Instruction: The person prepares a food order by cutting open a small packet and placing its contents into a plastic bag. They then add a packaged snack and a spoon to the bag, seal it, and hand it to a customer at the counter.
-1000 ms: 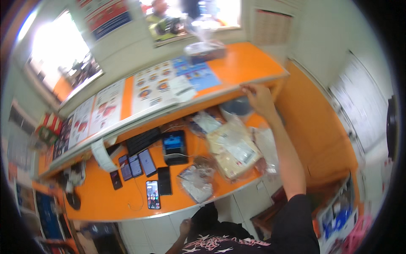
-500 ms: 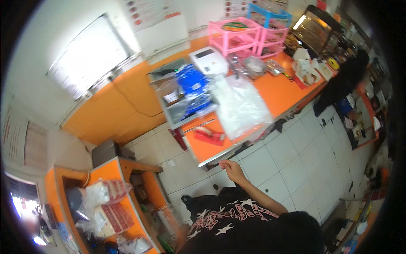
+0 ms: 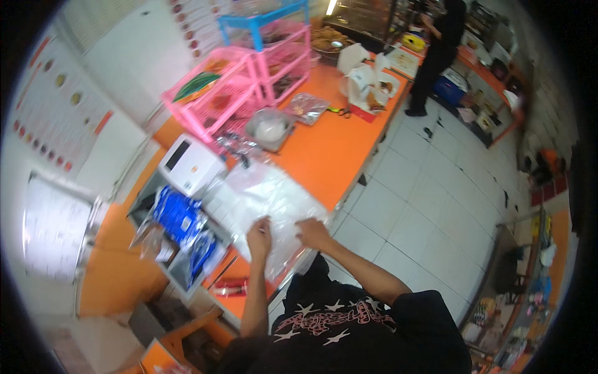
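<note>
Clear plastic bags (image 3: 277,187) lie spread in a flat, wrinkled stack across the orange counter. Above their near half is my left hand (image 3: 260,240), its fingers curled together. My right hand (image 3: 313,234) is over the bags' right side, close to the counter's front edge, with the fingers bent inward. Whether either hand pinches the plastic, I cannot make out. To the left of my left hand, a red tape dispenser (image 3: 229,287) rests near the counter's end.
Behind the bags stand a white printer-like machine (image 3: 192,165), a grey tray (image 3: 180,271) with blue packages (image 3: 179,215), a metal container (image 3: 270,129) and pink baskets (image 3: 218,93). Scissors (image 3: 339,112) lie farther along the counter (image 3: 336,149). Another person (image 3: 439,53) in black stands at the far right.
My view has turned and come nearer the counter. My left hand has come into sight, and my right hand has moved from beside the counter's corner to over the plastic bags.
</note>
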The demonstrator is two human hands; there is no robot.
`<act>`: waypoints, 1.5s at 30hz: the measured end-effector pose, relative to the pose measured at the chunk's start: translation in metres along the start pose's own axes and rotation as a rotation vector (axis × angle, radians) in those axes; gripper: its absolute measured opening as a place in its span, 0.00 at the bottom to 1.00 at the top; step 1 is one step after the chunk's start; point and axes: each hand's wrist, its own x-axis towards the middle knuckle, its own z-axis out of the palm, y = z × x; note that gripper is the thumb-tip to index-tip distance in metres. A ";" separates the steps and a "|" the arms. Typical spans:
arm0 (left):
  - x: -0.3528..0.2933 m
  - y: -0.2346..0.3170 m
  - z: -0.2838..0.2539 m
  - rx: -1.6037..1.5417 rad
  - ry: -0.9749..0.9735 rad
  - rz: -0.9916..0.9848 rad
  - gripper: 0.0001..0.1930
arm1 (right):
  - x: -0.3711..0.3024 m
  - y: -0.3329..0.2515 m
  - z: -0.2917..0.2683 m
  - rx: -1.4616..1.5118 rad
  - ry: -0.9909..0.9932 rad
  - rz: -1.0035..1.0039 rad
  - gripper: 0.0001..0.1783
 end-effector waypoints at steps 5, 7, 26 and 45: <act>0.110 -0.049 0.051 0.409 0.019 0.142 0.08 | -0.013 0.069 0.015 0.138 -0.049 -0.225 0.23; 0.116 -0.061 0.052 0.424 0.027 0.136 0.10 | -0.028 0.064 -0.028 0.411 -0.210 -0.090 0.24; 0.101 -0.032 0.075 0.344 0.438 -0.202 0.12 | 0.116 0.222 -0.192 0.520 -0.241 -0.234 0.26; 0.168 0.311 0.161 -1.156 0.468 -0.622 0.14 | 0.123 0.225 -0.261 1.686 -0.976 -0.416 0.55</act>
